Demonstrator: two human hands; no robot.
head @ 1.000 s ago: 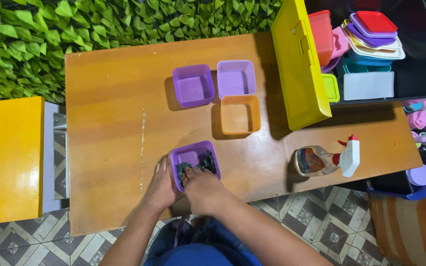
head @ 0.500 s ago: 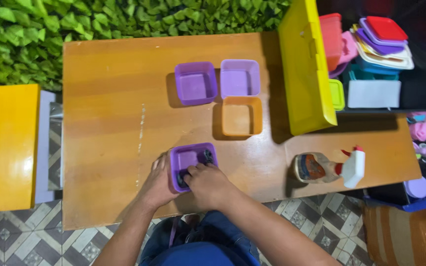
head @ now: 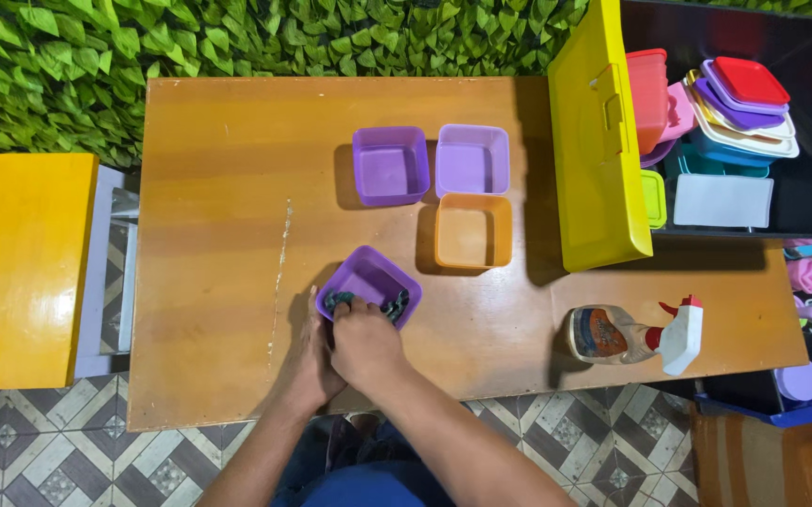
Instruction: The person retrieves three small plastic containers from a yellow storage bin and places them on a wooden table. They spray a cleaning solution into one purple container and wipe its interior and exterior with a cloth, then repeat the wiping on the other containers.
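Fingers (head: pixel 354 310) press cloth (head: pixel 392 305) | purple tub (head: pixel 368 282) near table edge (head: pixel 237 413)

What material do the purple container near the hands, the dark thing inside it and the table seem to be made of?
Purple container: probably plastic, smooth with a slight sheen and thin moulded walls. Dark cloth: likely fabric, soft and crumpled under the right hand. Table: looks like varnished wood or laminate, with an orange-brown glossy top.

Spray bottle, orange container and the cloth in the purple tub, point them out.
spray bottle (head: pixel 612 334), head view, on its clear body.
orange container (head: pixel 473 231), head view, on its inside floor.
cloth (head: pixel 395 306), head view, on the dark bunched part.
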